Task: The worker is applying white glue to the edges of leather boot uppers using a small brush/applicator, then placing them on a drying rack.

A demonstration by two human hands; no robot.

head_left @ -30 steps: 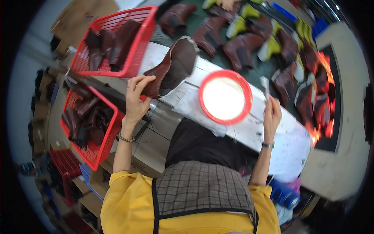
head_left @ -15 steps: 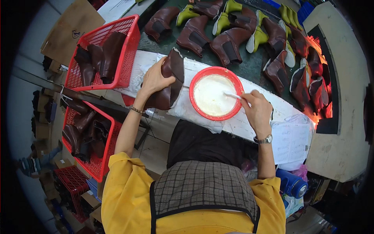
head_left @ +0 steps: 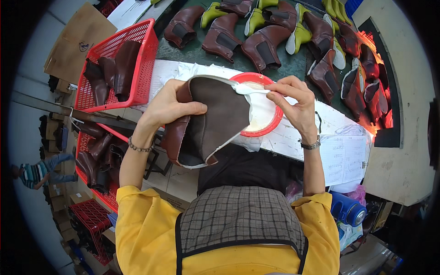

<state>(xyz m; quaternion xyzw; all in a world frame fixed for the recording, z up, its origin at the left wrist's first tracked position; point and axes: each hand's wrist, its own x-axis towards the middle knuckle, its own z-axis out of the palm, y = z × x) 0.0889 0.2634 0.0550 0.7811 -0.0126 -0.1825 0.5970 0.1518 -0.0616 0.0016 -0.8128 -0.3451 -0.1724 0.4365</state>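
Note:
My left hand grips a brown leather boot upper, thumb pressed on its inside and fingers around the outer side. Its dark inner face is turned up, with a pale raw edge along the rim. In my right hand, a slim white brush is pinched between thumb and fingers. The brush tip, coated white, touches the upper's edge on the side nearest that hand. Behind and partly under the upper stands a red bowl of creamy white glue-like paste; the upper hides its left part.
Brown boots and lime-green shoe lasts lie on a dark green surface beyond the white bench. An orange-glowing opening is at right. Red baskets with boots stand left. Papers and a blue flask sit lower right.
The upper has come nearer and turned so its inside faces up, now overlapping the bowl. My right hand has lifted the brush out of the paste onto the upper's edge.

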